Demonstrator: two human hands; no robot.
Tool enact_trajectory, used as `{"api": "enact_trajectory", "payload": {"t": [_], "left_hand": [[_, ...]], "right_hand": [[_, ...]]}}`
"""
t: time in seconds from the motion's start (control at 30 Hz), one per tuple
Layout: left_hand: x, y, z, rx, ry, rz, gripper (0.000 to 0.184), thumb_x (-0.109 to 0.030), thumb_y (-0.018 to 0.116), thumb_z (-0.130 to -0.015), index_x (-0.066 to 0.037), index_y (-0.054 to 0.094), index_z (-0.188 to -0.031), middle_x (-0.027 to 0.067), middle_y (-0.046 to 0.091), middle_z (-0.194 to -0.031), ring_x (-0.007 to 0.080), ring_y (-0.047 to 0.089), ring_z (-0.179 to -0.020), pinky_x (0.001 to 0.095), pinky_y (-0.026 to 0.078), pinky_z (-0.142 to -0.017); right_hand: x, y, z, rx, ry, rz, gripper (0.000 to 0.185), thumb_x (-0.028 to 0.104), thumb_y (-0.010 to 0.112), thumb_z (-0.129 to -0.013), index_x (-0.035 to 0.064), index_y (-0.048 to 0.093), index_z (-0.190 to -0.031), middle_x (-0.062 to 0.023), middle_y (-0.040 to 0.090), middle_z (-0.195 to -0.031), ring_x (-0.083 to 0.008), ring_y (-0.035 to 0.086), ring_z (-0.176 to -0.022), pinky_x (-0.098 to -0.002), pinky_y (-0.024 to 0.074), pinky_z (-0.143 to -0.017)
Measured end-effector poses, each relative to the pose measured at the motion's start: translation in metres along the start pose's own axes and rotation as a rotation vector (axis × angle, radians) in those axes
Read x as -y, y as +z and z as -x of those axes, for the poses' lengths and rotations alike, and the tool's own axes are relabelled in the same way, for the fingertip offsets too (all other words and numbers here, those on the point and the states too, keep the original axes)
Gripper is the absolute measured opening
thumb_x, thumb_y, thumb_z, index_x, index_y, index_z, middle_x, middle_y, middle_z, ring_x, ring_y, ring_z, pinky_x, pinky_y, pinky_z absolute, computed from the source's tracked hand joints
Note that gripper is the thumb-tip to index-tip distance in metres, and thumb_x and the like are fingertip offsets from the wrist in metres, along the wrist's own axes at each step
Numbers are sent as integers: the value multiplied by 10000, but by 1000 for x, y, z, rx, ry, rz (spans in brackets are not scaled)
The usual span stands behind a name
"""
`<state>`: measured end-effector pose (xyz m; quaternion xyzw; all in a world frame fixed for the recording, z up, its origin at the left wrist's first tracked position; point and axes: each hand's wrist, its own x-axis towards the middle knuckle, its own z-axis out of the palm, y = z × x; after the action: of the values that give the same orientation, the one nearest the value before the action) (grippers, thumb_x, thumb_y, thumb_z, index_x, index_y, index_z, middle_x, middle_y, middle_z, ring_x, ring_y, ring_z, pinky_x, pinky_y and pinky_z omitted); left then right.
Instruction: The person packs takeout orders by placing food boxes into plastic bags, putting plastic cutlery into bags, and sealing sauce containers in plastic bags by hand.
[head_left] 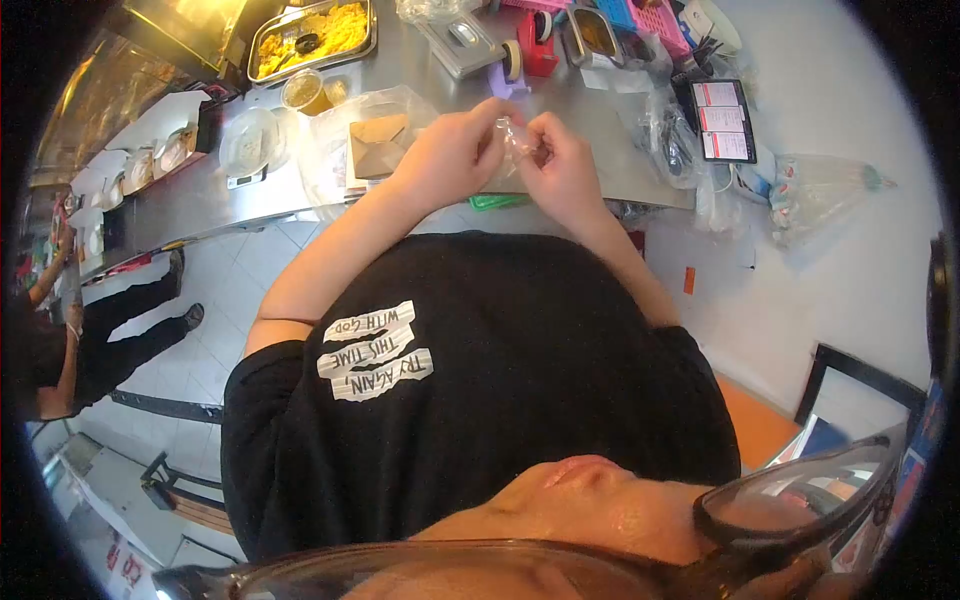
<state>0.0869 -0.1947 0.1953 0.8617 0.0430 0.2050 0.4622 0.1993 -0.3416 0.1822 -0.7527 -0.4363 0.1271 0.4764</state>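
Both my hands are close together over the near edge of a steel counter, at the upper middle of the head view. My left hand [452, 155] and my right hand [562, 168] pinch a small clear plastic bag [511, 148] between them. Its contents, if any, are hard to make out. Just left of my left hand, a folded brown paper packet [379, 143] lies on a crumpled clear plastic bag [325, 150]. Beyond my hands stand a red tape dispenser [538, 48] and a steel lid [462, 45].
A steel tray [372, 35] of yellow food, a lidded cup [305, 92] and a clear bowl [250, 140] stand left on the counter [410, 75]. A phone-like screen [724, 120] is at right. Another person [75, 340] stands at far left.
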Motion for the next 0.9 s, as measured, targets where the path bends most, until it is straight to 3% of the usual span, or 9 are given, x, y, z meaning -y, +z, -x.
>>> {"api": "enact_trajectory", "payload": {"t": [0.07, 0.17, 0.37, 0.47, 0.57, 0.67, 0.77, 0.87, 0.9], "left_hand": [[-12, 9, -3, 17, -51, -84, 144, -83, 602, -876, -74, 558, -1013, 87, 521, -592, 202, 548, -514, 322, 412, -508], [-17, 29, -9, -161, 14, -129, 125, -101, 642, -862, -57, 554, -940, 78, 504, -572, 190, 519, -501, 314, 404, -505], [-41, 73, -17, -186, -70, -26, 153, -111, 688, -837, -56, 583, -935, 67, 457, -551, 161, 436, -487, 306, 390, -490], [-63, 87, -20, -128, -124, -122, 186, -96, 660, -822, -75, 615, -1001, 142, 584, -655, 301, 617, -614, 393, 481, -581], [-73, 108, -28, -135, -110, -220, 211, -78, 643, -821, -92, 639, -1032, 148, 603, -679, 313, 626, -630, 406, 493, -598], [-73, 126, -33, -130, -47, -185, 236, -28, 634, -795, -88, 652, -1023, 107, 525, -615, 225, 539, -536, 351, 440, -532], [-71, 127, -41, 4, 85, -269, 247, -24, 600, -810, -75, 645, -1048, 144, 555, -676, 237, 591, -611, 371, 463, -583], [-74, 133, -44, 70, 27, -335, 300, -30, 570, -797, -75, 640, -1085, 176, 634, -820, 331, 633, -778, 422, 501, -740], [-77, 133, -47, 72, -83, -318, 295, -28, 571, -794, -70, 630, -1080, 173, 629, -828, 327, 630, -782, 422, 499, -733]], "right_hand": [[3, -15, 4, 1, -16, 23, 156, 48, 643, -786, 19, 508, -859, -113, 561, -662, -200, 609, -601, -336, 473, -574], [6, -41, 15, 221, -116, -26, 157, 43, 646, -784, 14, 513, -862, -126, 573, -671, -204, 622, -623, -343, 476, -592], [-31, -72, 31, 130, -58, -41, 157, 40, 651, -785, 12, 500, -823, -82, 522, -638, -157, 507, -562, -307, 428, -560], [-45, -84, 40, 167, -43, -239, 169, 36, 648, -791, 16, 480, -787, -40, 486, -637, -113, 450, -587, -286, 404, -558], [-61, -102, 43, 218, -1, -358, 173, 36, 643, -803, 20, 475, -768, -16, 475, -650, -82, 441, -624, -279, 387, -558], [-61, -126, 43, 184, 85, -568, 194, 59, 648, -815, 23, 471, -746, -11, 456, -653, -78, 409, -629, -277, 365, -554], [-85, -158, 39, 360, -32, -277, 224, 94, 657, -826, 25, 464, -735, -10, 436, -640, -85, 382, -610, -281, 348, -547], [-92, -183, 38, 342, -60, -61, 247, 118, 662, -830, 21, 463, -720, -12, 438, -637, -90, 381, -605, -290, 348, -544], [-96, -187, 38, 351, -77, -36, 241, 115, 653, -850, 30, 458, -737, 8, 426, -660, -78, 377, -616, -272, 343, -546]]}}
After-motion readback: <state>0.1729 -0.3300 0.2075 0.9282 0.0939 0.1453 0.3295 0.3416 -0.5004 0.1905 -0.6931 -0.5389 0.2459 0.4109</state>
